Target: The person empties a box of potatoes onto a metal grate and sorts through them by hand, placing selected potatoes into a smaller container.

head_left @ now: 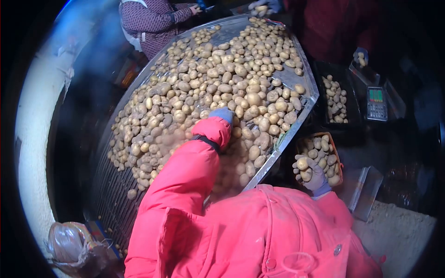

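My left hand (pixel 223 114), in a blue-grey glove, reaches into the heap of potatoes (pixel 211 74) on the metal sorting table. Its fingers point away from me and are hidden, so I cannot see whether they grip anything. My right hand (pixel 316 178), in a pale lilac glove, is wrapped around potatoes (pixel 303 167), at least two of them. It is at the near left side of a crate filled with potatoes (pixel 321 150), low beside the table's right edge. Pink padded sleeves cover both arms.
The table's raised metal rim (pixel 296 121) runs between my hands. A black crate of potatoes (pixel 335 99) and a scale display (pixel 376 103) stand at right. Two people work at the far end; one gloved hand (pixel 360 56) holds potatoes. Bars (pixel 111 192) form the table's near left.
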A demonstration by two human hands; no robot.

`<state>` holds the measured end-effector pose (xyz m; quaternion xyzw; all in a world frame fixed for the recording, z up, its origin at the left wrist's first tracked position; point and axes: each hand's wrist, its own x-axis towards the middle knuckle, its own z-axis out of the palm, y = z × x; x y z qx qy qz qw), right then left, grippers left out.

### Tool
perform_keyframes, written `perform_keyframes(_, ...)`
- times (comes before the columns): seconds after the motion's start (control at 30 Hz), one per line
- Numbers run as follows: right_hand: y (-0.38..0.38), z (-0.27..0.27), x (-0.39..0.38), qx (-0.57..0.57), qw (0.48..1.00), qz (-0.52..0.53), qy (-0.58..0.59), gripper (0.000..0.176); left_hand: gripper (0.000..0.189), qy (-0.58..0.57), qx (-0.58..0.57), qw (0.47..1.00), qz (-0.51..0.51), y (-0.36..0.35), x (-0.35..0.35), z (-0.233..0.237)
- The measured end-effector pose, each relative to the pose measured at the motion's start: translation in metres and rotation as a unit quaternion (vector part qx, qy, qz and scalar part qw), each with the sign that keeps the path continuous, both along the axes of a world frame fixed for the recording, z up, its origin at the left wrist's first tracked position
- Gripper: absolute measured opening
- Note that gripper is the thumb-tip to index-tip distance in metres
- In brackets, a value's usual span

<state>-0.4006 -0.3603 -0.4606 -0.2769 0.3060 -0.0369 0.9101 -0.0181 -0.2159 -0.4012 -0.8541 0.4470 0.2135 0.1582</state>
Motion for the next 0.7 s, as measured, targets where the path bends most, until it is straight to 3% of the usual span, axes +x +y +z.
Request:
perform_keyframes(0.03,0.003,-0.002,-0.001,0.001,1.0,0.005,-0.007,0.051,0.039,0.005,-0.025,0.998,-0.062,0.001,0.018,-0.023)
perform_keyframes(0.13,0.01,-0.009,0.001,0.023,1.0,0.006,-0.008,0.05,0.046,-0.057,-0.046,0.996,-0.041,0.002,0.018,-0.04)
perform_keyframes(0.23,0.016,-0.006,0.007,0.015,1.0,0.016,-0.02,0.05,0.047,-0.037,-0.039,0.998,-0.023,0.003,0.02,-0.047)
perform_keyframes(0.5,0.025,0.006,0.027,0.009,0.996,0.073,-0.052,0.05,0.05,0.153,-0.042,0.985,0.073,0.019,0.042,-0.062)
perform_keyframes(0.57,0.027,0.005,0.03,0.027,0.992,0.092,-0.085,0.048,0.051,0.232,-0.124,0.955,0.138,0.045,0.067,-0.097)
perform_keyframes(0.6,0.028,0.006,0.032,0.027,0.992,0.092,-0.084,0.048,0.051,0.233,-0.123,0.955,0.138,0.049,0.054,-0.08)
perform_keyframes(0.67,0.029,0.01,0.037,0.023,0.991,0.105,-0.086,0.047,0.047,0.338,-0.212,0.859,0.321,0.059,0.013,-0.023)
perform_keyframes(0.7,0.029,0.011,0.039,0.027,0.99,0.104,-0.089,0.046,0.047,0.363,-0.255,0.846,0.295,0.07,0.02,-0.034)
